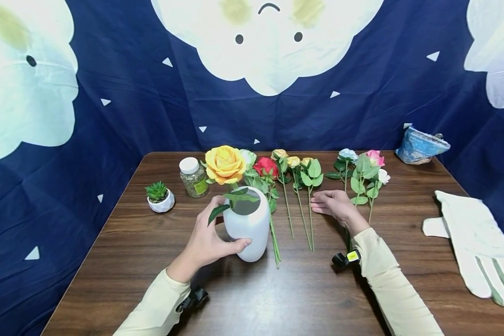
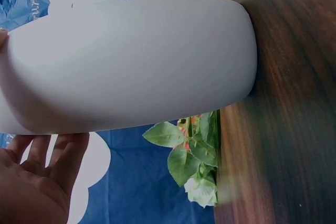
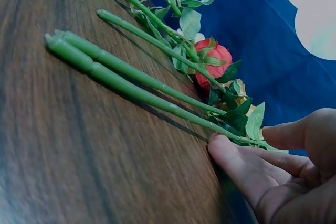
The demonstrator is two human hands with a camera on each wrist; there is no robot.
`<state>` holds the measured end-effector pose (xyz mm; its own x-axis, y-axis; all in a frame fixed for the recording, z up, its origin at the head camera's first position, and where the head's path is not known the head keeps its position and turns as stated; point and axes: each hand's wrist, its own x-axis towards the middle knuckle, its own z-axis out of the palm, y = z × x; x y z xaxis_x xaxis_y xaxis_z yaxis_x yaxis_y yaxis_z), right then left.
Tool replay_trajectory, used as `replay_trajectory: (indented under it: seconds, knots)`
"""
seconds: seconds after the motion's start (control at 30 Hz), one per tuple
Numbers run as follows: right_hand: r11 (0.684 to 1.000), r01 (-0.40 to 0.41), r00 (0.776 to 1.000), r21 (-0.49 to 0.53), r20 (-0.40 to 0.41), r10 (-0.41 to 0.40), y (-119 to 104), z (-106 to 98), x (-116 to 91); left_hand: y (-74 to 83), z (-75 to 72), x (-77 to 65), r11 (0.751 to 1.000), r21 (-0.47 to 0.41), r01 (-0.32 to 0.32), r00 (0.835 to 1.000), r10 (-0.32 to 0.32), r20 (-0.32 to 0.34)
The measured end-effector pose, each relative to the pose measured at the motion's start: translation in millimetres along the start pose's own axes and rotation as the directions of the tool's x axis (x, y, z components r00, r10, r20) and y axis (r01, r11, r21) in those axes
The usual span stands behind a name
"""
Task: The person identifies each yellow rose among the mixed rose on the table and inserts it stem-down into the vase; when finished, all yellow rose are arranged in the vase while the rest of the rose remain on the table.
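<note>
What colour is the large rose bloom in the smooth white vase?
The large rose bloom is yellow-orange; the head view shows it best.

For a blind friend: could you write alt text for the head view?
A person's left hand grips a white vase holding a yellow rose; the right hand is at a flower stem on a wooden table. Around them are more flowers, a jar, a potted plant and a glove.
</note>
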<state>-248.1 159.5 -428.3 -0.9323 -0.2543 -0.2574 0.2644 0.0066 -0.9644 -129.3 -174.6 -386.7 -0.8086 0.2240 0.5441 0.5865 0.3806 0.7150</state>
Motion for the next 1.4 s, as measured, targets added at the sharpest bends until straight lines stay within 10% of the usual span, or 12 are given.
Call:
replay_trajectory:
  seconds: [1.4]
  knots:
    - [0.997, -0.002, 0.999, 0.08, 0.043, -0.002, 3.5, 5.3, -2.5, 0.0, 1.1, -0.1, 1.0, -0.012, 0.0, 1.0, 0.0, -0.008]
